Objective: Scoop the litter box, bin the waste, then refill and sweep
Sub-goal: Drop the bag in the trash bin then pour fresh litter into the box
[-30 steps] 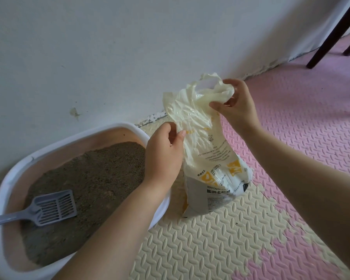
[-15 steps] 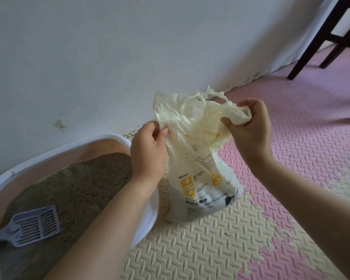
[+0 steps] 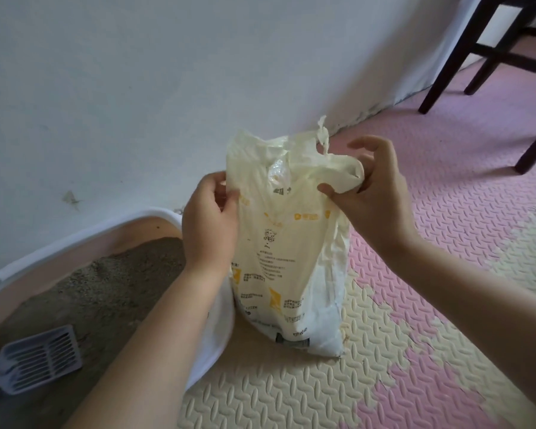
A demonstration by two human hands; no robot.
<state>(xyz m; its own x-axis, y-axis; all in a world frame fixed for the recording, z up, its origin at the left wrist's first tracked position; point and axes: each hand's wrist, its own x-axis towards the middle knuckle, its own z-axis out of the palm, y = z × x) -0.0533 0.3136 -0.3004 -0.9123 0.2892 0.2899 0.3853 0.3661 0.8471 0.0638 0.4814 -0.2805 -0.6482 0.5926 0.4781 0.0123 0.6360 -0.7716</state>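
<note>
Scoop: the grey-blue slotted plastic scoop (image 3: 44, 360) was lying flat on the litter at the near-left end of the box, with nobody touching it. My guess is it was parked there because scooping was done for the moment.
Box: the white-rimmed, pink-walled plastic litter box (image 3: 75, 239) sat against the wall, with grey sandy litter (image 3: 112, 292) covering its floor.
Left hand: the left hand (image 3: 208, 224) reached across the box's right rim and pinched the left edge of the bag's mouth between thumb and fingers.
Bag: the cream-white printed plastic litter bag (image 3: 285, 267) stood upright on the mat just beside the box's right rim. It looked full at the bottom and floppy and crumpled up top. Keeping it that close probably makes for a short tip into the box.
Right hand: the right hand (image 3: 375, 193) had thumb and forefinger clamped on the scrunched right top corner. The other fingers curled loosely above it.
Why two hands: they were pulling opposite sides, so I'd say they were opening the mouth for the refill.
Floor: it was a cream-and-pink embossed foam mat (image 3: 291, 391).
Far right: dark wooden chair legs (image 3: 464, 57) stood well apart from all this.
Watch out: that limp neck could fold mid-pour and spill litter on the mat.
</note>
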